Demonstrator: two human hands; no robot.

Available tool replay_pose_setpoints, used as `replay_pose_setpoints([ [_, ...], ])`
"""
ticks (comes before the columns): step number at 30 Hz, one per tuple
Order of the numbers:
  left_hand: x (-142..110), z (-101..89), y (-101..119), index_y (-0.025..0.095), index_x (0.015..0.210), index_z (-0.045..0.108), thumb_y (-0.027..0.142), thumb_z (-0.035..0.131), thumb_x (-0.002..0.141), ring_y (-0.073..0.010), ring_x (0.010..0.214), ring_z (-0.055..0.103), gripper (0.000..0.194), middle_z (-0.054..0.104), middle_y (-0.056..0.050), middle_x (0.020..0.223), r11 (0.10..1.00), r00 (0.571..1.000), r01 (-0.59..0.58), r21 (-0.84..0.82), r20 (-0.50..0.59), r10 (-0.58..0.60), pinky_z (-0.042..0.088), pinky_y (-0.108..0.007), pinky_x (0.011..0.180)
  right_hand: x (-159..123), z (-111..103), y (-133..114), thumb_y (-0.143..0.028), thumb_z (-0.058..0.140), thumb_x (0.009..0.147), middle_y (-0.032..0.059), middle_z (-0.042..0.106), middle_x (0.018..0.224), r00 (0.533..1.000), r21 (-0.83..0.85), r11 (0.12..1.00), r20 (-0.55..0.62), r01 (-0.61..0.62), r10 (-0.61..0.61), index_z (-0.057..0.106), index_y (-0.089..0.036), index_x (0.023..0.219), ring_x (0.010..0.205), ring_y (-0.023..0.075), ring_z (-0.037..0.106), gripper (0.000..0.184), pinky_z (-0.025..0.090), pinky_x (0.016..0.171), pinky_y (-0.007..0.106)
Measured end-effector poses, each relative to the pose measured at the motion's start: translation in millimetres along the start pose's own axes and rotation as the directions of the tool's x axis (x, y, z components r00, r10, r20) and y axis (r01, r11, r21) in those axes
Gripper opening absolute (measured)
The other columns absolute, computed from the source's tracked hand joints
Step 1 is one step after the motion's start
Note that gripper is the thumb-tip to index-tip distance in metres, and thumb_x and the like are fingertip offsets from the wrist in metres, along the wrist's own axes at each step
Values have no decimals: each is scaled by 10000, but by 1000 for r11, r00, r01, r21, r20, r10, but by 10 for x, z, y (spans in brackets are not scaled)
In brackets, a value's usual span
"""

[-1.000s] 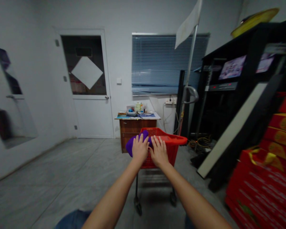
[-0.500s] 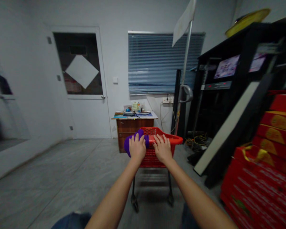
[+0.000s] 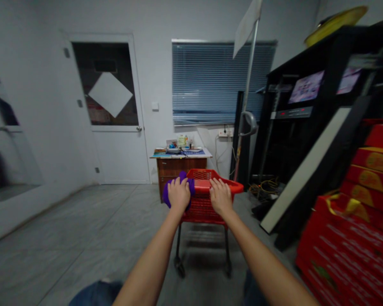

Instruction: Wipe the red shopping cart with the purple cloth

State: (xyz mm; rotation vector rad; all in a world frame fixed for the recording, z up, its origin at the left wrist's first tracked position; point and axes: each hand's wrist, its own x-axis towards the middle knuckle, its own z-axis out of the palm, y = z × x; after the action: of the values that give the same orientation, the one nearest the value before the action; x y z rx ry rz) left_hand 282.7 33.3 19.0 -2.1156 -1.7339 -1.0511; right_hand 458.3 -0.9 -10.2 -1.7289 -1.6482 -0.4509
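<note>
A small red shopping cart (image 3: 201, 210) stands in front of me, its handle (image 3: 202, 184) running across the near side. My left hand (image 3: 179, 194) is closed on a purple cloth (image 3: 166, 194) wrapped over the left part of the handle. Some of the cloth bunches up beyond my fingers. Farther right, my right hand (image 3: 221, 196) has its fingers curled over the bare handle, and its thumb is hard to make out. A stretch of red handle shows between the hands.
Behind the cart is a brown drawer cabinet (image 3: 175, 165) with small items on top. Red boxes (image 3: 341, 238) are stacked on the right, near a leaning pale board (image 3: 303, 170) and a black rack (image 3: 335, 51). A white door (image 3: 119, 155) stands back left.
My left hand and the purple cloth have slid left along the handle. My right hand has shifted right, widening the gap between the hands. The view has turned slightly right.
</note>
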Motion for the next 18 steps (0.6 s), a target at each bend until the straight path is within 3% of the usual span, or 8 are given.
replay_pose_setpoints([
  [4, -141, 131, 343, 280, 1348, 611, 334, 418, 993, -312, 1320, 499, 407, 520, -106, 1481, 991, 992, -124, -46, -30, 122, 351, -528, 1143, -20, 42, -49, -264, 308, 1002, 54, 515, 1491, 1000, 24, 1000, -22, 11, -11, 542, -193, 1404, 1407, 226, 388, 470, 213, 1189, 457],
  [6, -164, 156, 329, 311, 1358, 599, 341, 440, 988, -306, 1350, 477, 403, 484, -79, 1518, 971, 973, -229, -62, -24, 228, 354, -507, 1148, -28, 41, -22, -251, 298, 1001, 52, 525, 1482, 1000, 33, 999, -26, 16, -15, 544, -198, 1401, 1396, 215, 402, 472, 219, 1187, 449],
  [8, -130, 138, 156, 331, 1360, 592, 346, 448, 988, -285, 1348, 487, 399, 499, -65, 1507, 956, 958, -288, -62, -9, 288, 358, -481, 1152, -34, 30, 14, -242, 288, 1001, 54, 536, 1472, 1000, 39, 999, -22, 23, -22, 544, -199, 1402, 1383, 208, 418, 477, 226, 1184, 441],
  [13, 86, -8, -439, 291, 1335, 613, 330, 403, 1003, -283, 1313, 518, 394, 570, -99, 1428, 992, 992, -121, -20, 26, 121, 357, -536, 1143, -38, 20, -15, -254, 297, 1000, 55, 535, 1474, 999, 45, 999, -20, 29, -28, 548, -213, 1397, 1373, 206, 429, 471, 231, 1179, 437],
  [15, 122, -44, -479, 264, 1324, 625, 324, 393, 1005, -294, 1303, 523, 399, 576, -117, 1416, 998, 997, -68, -8, 33, 68, 382, -538, 1121, -37, 42, -90, -273, 312, 1001, 60, 526, 1482, 1000, 40, 999, -21, 19, -18, 544, -205, 1401, 1381, 214, 417, 468, 221, 1182, 439],
  [18, 65, -25, -265, 253, 1310, 641, 323, 406, 1001, -299, 1289, 533, 395, 561, -124, 1435, 997, 997, -73, 10, 32, 73, 405, -505, 1108, -38, 92, -214, -289, 318, 1005, 68, 514, 1491, 1000, 37, 999, -24, 2, -1, 535, -187, 1410, 1394, 221, 398, 471, 204, 1189, 439],
])
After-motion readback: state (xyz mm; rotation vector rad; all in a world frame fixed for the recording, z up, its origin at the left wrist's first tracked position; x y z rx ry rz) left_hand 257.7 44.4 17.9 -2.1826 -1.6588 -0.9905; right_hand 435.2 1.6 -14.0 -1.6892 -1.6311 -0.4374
